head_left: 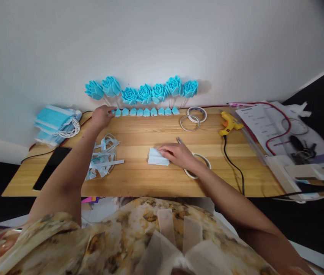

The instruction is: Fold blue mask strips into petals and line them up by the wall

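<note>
Left fingers (110, 109) nearly met at the left end of the blue pieces (146, 112), upper left of centre; right fingers (166, 148) lay on the cloth (156, 157) mid-frame. I couldn't tell whether either clamped anything. A sideways nudge could have knocked the pieces crooked.

Surroundings of the work surface. A wooden table (139, 183) stands against a pale wall (150, 46). Left: a black phone (50, 168) lies flat, a thin black cable (40, 154) just behind it. Right: a bunch of keys (304, 154) rests on printed sheets (253, 119), which a red cord (290, 126) crosses; a pink pen (239, 104) lies near the rear edge.
</note>
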`<state>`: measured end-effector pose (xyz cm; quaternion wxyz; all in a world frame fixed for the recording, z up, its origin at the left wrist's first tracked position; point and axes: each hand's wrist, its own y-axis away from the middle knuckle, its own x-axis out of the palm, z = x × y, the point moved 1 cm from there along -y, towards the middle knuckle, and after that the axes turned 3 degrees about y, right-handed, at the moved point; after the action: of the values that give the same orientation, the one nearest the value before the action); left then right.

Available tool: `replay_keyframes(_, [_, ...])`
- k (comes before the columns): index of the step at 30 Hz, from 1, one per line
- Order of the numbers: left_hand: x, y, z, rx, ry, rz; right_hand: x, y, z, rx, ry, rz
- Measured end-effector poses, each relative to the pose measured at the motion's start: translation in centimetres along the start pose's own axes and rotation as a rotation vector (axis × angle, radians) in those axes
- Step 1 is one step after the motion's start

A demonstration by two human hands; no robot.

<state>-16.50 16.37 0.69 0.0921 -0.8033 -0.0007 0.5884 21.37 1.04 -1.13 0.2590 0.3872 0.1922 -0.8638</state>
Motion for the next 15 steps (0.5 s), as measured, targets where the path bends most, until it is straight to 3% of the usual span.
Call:
replay_keyframes(6, [-0.8,0.8,1.7,-0.087,-0.208,-0.013,0.2,-0.1,0.0,-0.006,0.001,-0.006])
replay_keyframes(15, [0.3,1.4,0.9,-0.094,-0.273,0.003,-0.5,-0.1,0.0,0.022,-0.015,-0.064])
